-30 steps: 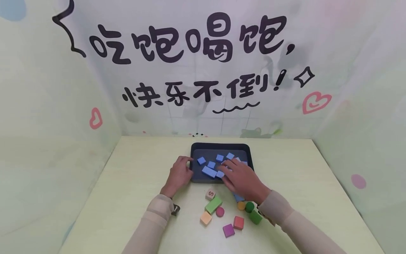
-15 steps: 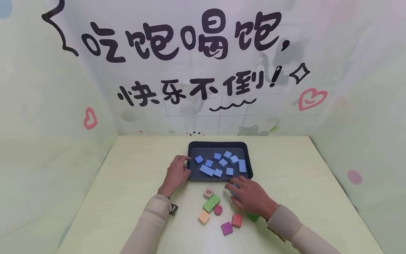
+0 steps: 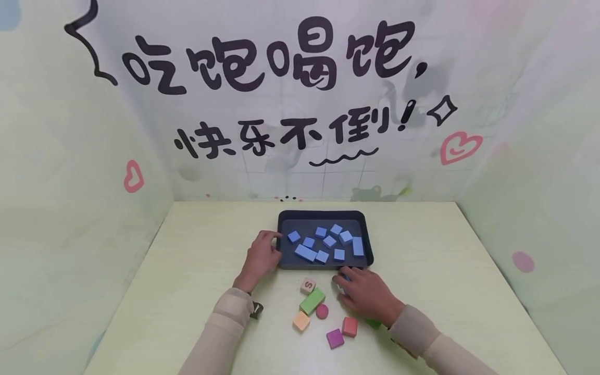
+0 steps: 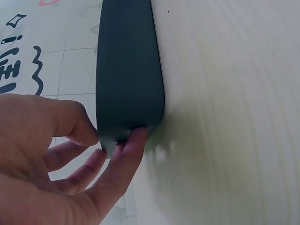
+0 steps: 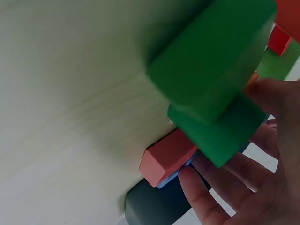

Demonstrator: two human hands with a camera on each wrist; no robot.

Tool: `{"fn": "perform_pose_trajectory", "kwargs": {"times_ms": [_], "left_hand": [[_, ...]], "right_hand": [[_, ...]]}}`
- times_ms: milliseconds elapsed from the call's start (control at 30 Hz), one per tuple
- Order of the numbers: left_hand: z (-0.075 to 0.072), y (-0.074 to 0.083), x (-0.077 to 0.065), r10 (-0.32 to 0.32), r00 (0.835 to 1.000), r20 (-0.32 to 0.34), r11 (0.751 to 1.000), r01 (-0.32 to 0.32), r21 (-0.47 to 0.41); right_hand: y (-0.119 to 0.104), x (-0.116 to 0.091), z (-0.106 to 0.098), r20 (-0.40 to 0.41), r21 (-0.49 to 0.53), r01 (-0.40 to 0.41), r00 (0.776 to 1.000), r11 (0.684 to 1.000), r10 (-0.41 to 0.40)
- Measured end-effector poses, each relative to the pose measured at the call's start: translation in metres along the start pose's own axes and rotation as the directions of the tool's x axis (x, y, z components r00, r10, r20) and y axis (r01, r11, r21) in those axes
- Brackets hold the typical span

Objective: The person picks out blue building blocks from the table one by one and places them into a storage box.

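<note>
A dark shallow tray (image 3: pixel 321 214) sits at the back of the table, holding several blue blocks (image 3: pixel 305 253). My left hand (image 3: pixel 260 259) grips the tray's left end; the left wrist view shows the fingertips at the rim and outer wall of the tray (image 4: pixel 129 70). Just in front of the tray's front right corner is my right hand (image 3: pixel 372 296), its fingers spread loosely over a blue block that is mostly hidden beneath them. In the right wrist view, fingers (image 5: pixel 191 185) touch or nearly touch that blue block (image 5: pixel 174 178), beside a red block (image 5: pixel 166 157) and a green cylinder (image 5: pixel 218 126).
In front of the tray lie a letter cube (image 3: pixel 307 285), a light green block (image 3: pixel 312 301), a pink round piece (image 3: pixel 322 311), a peach cube (image 3: pixel 301 321), a red cube (image 3: pixel 349 326) and a purple cube (image 3: pixel 335 338). A green block (image 3: pixel 374 323) peeks out beside the right wrist.
My right hand has come back from over the tray to the blocks in front of it, uncovering the blue pieces inside. My left hand stays at the tray's left end.
</note>
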State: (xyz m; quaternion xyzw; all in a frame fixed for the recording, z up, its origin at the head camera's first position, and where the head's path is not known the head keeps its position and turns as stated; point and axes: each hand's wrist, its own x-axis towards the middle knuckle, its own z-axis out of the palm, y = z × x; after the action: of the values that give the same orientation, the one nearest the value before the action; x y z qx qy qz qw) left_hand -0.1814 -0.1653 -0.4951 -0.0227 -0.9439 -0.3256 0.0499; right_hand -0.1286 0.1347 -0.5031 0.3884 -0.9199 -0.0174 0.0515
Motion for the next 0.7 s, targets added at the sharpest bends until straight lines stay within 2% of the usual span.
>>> {"fn": "perform_pose_trajectory", "kwargs": {"times_ms": [467,700], "left_hand": [[-0.002,0.003,-0.002,-0.017,1.0,0.011,1.0,0.017,-0.019],[-0.002,0.003,-0.002,-0.018,1.0,0.015,1.0,0.018,-0.009]], "right_hand": [[-0.007,0.008,0.012,0.057,-0.036,-0.009,0.998,0.999,0.011],[-0.005,0.009,0.014,0.058,-0.08,0.042,0.998,0.996,-0.037]]}}
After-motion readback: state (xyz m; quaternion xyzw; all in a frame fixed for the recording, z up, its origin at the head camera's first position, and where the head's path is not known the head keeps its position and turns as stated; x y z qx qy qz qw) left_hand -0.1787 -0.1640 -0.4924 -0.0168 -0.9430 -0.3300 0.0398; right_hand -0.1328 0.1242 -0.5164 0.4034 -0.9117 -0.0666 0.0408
